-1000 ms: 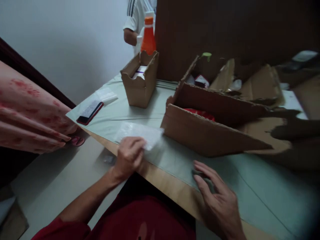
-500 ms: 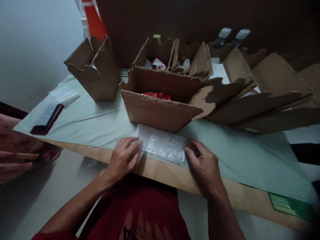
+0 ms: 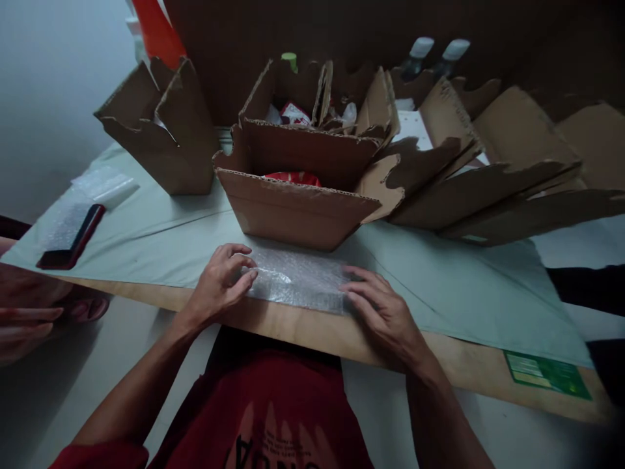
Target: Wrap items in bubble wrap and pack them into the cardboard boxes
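A clear sheet of bubble wrap (image 3: 297,277) lies flat along the front of the table, just before a cardboard box (image 3: 293,212). My left hand (image 3: 224,277) is at the wrap's left end, with fingers apart and curved, the tips near its edge. At the other end my right hand (image 3: 381,306) has its fingers stretched out, and their tips rest on the wrap's right edge. Neither hand grips anything. Something red (image 3: 295,178) shows inside the box.
Several more cardboard boxes stand behind and to the right, one (image 3: 180,137) at the left. A dark phone-like item (image 3: 73,241) lies beside more bubble wrap (image 3: 105,185). Two white-capped bottles (image 3: 420,49) rise at the back. A green card (image 3: 547,374) sits on the wooden edge.
The view has shifted slightly, so the boxes appear further left and higher. My left hand's fingers have lifted and spread, and my right hand's fingers have straightened onto the wrap.
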`<act>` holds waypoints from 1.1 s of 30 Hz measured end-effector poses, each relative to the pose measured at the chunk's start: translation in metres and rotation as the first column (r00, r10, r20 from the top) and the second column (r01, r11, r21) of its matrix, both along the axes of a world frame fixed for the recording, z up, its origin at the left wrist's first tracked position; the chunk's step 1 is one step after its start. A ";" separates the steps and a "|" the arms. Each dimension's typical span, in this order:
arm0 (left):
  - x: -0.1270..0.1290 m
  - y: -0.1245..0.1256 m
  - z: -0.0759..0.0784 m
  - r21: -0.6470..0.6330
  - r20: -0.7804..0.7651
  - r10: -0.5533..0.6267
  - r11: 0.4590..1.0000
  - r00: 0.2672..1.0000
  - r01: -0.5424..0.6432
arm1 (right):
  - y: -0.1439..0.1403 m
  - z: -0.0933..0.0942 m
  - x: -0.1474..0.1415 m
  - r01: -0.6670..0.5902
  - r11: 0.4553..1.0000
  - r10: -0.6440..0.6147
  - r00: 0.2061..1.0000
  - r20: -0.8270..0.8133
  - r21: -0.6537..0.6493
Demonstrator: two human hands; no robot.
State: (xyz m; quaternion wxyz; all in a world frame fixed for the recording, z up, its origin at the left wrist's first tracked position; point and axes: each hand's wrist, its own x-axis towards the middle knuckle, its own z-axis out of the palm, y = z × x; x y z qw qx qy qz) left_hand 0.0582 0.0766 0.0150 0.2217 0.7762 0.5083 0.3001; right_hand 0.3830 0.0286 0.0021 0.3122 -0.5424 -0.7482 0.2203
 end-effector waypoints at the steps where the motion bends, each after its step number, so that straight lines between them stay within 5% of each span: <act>1: 0.000 -0.006 0.013 -0.019 0.062 0.016 1.000 0.998 -0.015 | -0.004 0.010 -0.001 0.019 1.000 -0.021 0.996 -0.082 -0.015; 6: 0.003 -0.040 0.066 0.009 0.309 0.075 0.997 0.948 -0.082 | -0.031 0.061 -0.009 0.334 0.942 -0.299 0.881 -0.366 0.037; 11: 0.012 -0.050 0.085 0.116 0.406 0.209 0.954 0.890 -0.277 | -0.034 0.081 -0.017 0.467 0.884 -0.364 0.722 -0.589 0.026; 15: 0.020 -0.029 0.061 0.110 0.402 0.230 0.949 0.886 -0.297 | -0.009 0.062 -0.017 0.422 0.905 -0.374 0.717 -0.587 -0.062; 20: 0.030 0.016 -0.008 0.068 0.139 0.165 0.982 0.976 -0.176 | 0.028 0.000 -0.011 0.384 0.910 -0.414 0.810 -0.414 -0.158; 23: 0.021 0.023 -0.035 0.115 -0.046 0.197 0.975 0.979 -0.191 | 0.013 -0.021 0.006 0.392 0.918 -0.395 0.893 -0.213 -0.059; 27: -0.010 -0.008 -0.030 0.212 -0.120 0.082 0.976 0.989 -0.055 | -0.051 -0.017 0.028 0.084 0.994 -0.096 0.978 0.184 0.073; 30: -0.025 -0.041 -0.019 0.085 -0.192 -0.198 0.972 0.961 0.218 | -0.089 -0.014 0.021 -0.144 0.989 0.126 0.914 0.385 0.019; 33: -0.023 -0.063 -0.022 -0.029 -0.302 -0.411 0.906 0.861 0.422 | -0.096 -0.021 0.003 -0.216 0.976 0.188 0.862 0.471 0.005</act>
